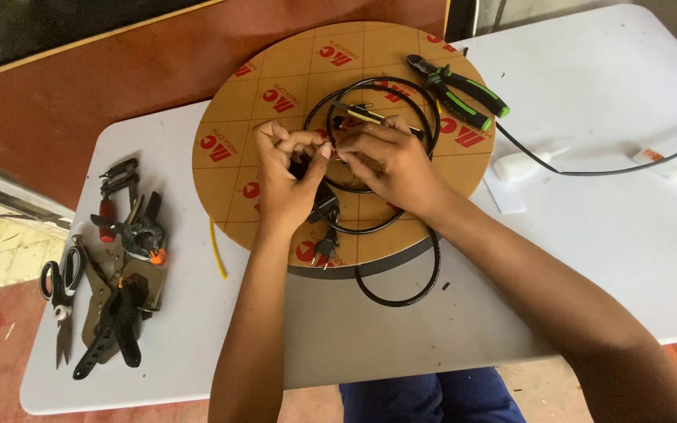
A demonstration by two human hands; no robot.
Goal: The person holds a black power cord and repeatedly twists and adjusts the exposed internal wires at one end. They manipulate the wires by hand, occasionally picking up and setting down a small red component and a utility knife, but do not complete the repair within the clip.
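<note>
My left hand [285, 178] and my right hand [389, 166] meet over a round brown disc [276, 86] with red marks. The fingertips of both hands pinch the end of a black cable [401, 294] between them. The cable coils on the disc and loops off its near edge. A black plug [324, 249] lies on the disc below my left hand. A yellow-and-black screwdriver [363, 114] rests on the disc just beyond my right hand's fingers.
Green-handled pliers [457, 92] lie at the disc's far right edge. A pile of clamps, cutters and scissors [111, 266] sits at the left of the white table [605, 227]. A second black cable [613, 171], a white bottle [523, 164] and a yellow wire piece [217, 254] lie nearby.
</note>
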